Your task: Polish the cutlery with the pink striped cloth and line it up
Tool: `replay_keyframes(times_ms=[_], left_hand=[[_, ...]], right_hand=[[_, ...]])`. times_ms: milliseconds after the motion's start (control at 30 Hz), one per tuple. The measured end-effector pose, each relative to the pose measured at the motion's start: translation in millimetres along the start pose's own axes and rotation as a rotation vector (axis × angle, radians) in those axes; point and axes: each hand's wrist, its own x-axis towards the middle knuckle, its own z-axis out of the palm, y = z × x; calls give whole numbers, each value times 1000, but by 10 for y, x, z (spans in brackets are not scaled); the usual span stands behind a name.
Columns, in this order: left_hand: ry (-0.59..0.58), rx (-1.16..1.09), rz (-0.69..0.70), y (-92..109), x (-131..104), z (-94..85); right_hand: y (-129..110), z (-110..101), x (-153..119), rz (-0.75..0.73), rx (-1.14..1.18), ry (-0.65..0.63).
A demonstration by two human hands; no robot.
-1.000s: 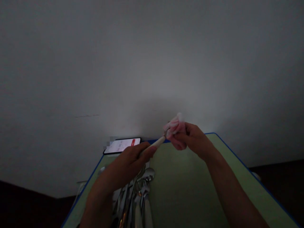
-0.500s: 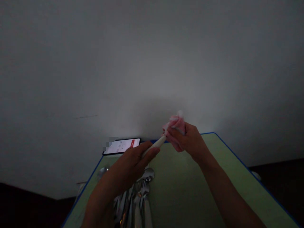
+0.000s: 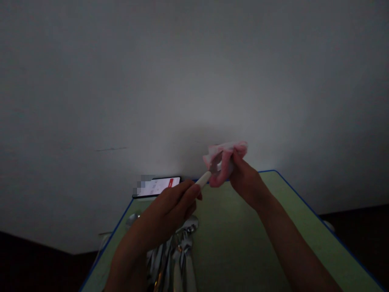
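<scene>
Nearest the camera, a bunch of metal cutlery [image 3: 183,247] lies on a pale green bench [image 3: 237,239] edged in blue, several pieces side by side, two of them with pale handles pointing toward the viewer. A fork [image 3: 186,241] shows its tines near the top of the bunch, and the rounded head of a spoon [image 3: 192,222] rests just beyond it. The left forearm crosses above and hides part of the bunch; on its far left side another rounded metal piece [image 3: 132,220] peeks out, apart from the rest.

Above the cutlery, a person's left hand [image 3: 174,205] has its grip closed around the white handle of a utensil [image 3: 203,179], which tilts up and away to the right, clear of the bench. The utensil's metal end sits among the folds of a pink-and-white cloth [image 3: 225,166]; its shape is too covered to tell. The right hand [image 3: 246,182] holds that cloth in a narrow grip, thumb and fingers pinching the bunched fabric.

Farther back, a phone [image 3: 158,187] with a lit screen and a red patch lies at the bench's far left corner, close to a plain grey wall [image 3: 194,81] bearing a thin dark line [image 3: 111,149].
</scene>
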Motion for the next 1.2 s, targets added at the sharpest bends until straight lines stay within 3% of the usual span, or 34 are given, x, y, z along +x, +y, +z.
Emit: replay_keyframes(times_ms=[100,200,300,400,567,700,867,967,1200], left_hand=[[22,21,-14,11,30,4],[69,94,-29,29,65,1],[131,163,-38,34,89,12],[84,180,-8,26,98,46],[31,152,15,11,98,97],[72,110,-2,1,91,74],[188,61,-21,44,63,22],[202,40,-4,84,57,26],[95,14,-28,-12,126,115]], right_hand=[[-30,75,6,97,213,-16],[-64,125,-17,169,285,-24],[-31,147,-46,134,222,-1],[76,161,-51,75,81,25],[183,160,19,98,184,177],[143,73,72,103,358,266],[152,-47,98,141,395,333],[101,19,77,149,404,276],[-108,179,-64,157,456,-83]])
